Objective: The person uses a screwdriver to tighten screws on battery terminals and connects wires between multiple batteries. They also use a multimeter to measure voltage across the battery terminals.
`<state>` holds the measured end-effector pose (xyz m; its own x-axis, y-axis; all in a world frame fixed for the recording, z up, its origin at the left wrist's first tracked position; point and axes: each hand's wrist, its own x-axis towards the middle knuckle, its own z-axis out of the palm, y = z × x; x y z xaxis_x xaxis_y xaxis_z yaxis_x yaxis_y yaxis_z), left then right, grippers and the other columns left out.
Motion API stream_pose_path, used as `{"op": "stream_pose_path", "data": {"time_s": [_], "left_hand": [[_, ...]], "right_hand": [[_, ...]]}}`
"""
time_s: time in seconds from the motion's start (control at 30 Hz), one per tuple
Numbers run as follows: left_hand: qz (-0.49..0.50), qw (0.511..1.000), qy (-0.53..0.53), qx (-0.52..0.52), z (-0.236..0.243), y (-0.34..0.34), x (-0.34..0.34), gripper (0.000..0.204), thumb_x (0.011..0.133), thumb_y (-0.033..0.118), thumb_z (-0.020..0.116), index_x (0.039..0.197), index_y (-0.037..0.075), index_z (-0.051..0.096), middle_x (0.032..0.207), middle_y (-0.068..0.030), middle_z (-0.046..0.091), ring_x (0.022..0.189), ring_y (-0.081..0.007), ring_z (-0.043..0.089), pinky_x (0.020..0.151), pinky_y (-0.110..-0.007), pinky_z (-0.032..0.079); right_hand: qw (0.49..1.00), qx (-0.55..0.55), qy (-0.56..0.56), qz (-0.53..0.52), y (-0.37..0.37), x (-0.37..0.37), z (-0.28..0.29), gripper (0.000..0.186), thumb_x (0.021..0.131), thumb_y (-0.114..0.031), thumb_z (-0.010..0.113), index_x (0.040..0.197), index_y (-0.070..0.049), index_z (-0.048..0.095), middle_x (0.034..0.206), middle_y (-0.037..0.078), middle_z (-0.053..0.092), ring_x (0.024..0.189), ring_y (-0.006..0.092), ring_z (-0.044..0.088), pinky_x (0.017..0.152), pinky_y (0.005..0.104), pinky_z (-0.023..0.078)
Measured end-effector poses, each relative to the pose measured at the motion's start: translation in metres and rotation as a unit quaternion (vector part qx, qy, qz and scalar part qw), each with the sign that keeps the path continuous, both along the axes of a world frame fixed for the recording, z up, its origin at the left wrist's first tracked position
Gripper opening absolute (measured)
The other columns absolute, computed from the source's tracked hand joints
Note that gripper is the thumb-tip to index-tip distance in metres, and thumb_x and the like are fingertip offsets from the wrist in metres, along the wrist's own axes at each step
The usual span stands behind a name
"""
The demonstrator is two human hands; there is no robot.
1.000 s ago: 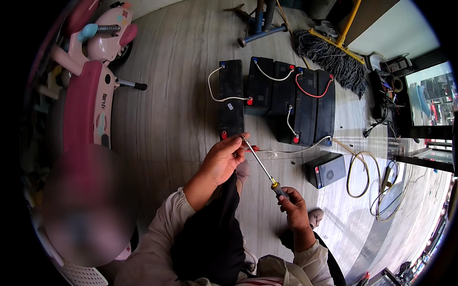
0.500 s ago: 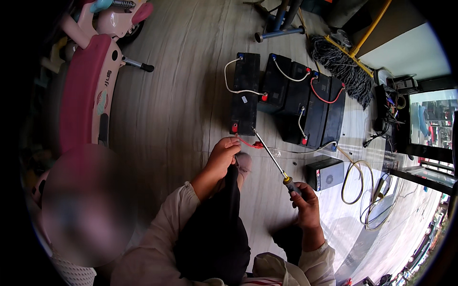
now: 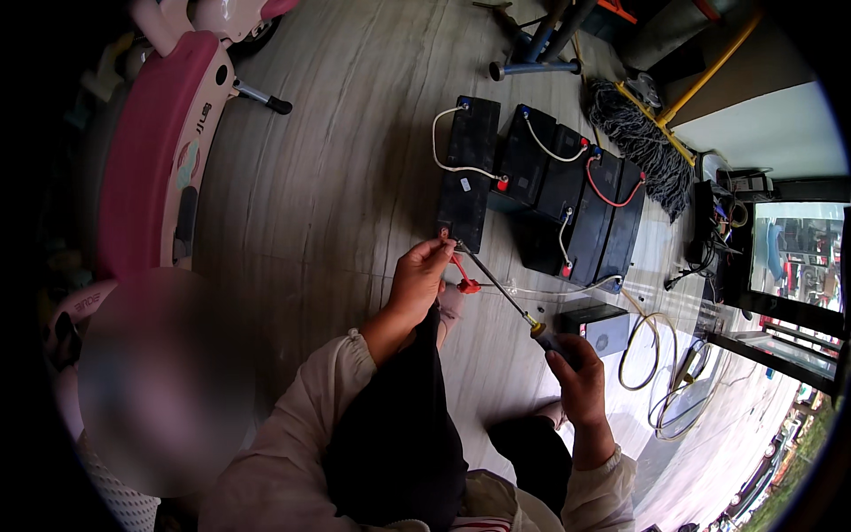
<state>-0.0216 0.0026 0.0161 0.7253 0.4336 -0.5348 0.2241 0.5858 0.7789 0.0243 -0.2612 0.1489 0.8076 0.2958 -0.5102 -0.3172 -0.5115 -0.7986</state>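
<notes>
Right hand (image 3: 581, 381): fingers closed round handle of one screwdriver (image 3: 510, 299). Left hand (image 3: 417, 282): fingertips pinched together on one red wire (image 3: 459, 269). Black battery (image 3: 466, 206), leftmost: near end at those fingertips. Risk: loose pinch or off-angle tip could let the wire slip. Contact point: hidden by fingertips.

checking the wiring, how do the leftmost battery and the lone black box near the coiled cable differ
A white wire is attached to the leftmost battery; none visibly joins the lone black box. The left hand is at the battery's near end; neither hand is at the box. The battery looks longer than the box. Both are black and rest on the floor.
</notes>
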Motion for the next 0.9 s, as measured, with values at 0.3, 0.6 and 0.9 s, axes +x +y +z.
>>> {"op": "stream_pose_path", "data": {"time_s": [0.3, 0.6, 0.9], "left_hand": [[0.012, 0.999, -0.007, 0.037, -0.008, -0.001, 0.001, 0.022, 0.097, 0.019, 0.062, 0.114, 0.006, 0.065, 0.094, -0.0010, 0.070, 0.080, -0.0022, 0.061, 0.051, -0.018, 0.040], [0.030, 0.994, -0.029, 0.100, -0.009, -0.005, 0.003, 0.020, 0.097, 0.017, 0.063, 0.112, 0.004, 0.066, 0.087, -0.0010, 0.071, 0.060, 0.0003, 0.051, 0.047, -0.018, 0.036], [0.025, 0.995, 0.023, 0.094, -0.004, -0.003, 0.006, 0.022, 0.093, 0.006, 0.064, 0.112, -0.006, 0.064, 0.097, -0.0069, 0.071, 0.084, -0.0107, 0.067, 0.077, -0.024, 0.053]], "right_hand": [[0.990, -0.086, -0.100, 0.056, 0.022, 0.014, 0.013, 0.028, 0.086, -0.009, 0.072, 0.110, 0.000, 0.064, 0.085, 0.006, 0.067, 0.074, 0.0095, 0.059, 0.067, 0.0247, 0.049], [0.981, -0.134, -0.129, 0.059, 0.025, 0.014, 0.019, 0.029, 0.081, -0.010, 0.075, 0.107, -0.001, 0.066, 0.091, 0.013, 0.069, 0.079, 0.0210, 0.068, 0.072, 0.0306, 0.053], [0.922, -0.166, -0.298, 0.183, 0.056, 0.026, 0.068, 0.032, 0.077, -0.011, 0.080, 0.105, -0.005, 0.067, 0.088, 0.014, 0.067, 0.074, 0.0302, 0.067, 0.067, 0.0357, 0.054]]}}
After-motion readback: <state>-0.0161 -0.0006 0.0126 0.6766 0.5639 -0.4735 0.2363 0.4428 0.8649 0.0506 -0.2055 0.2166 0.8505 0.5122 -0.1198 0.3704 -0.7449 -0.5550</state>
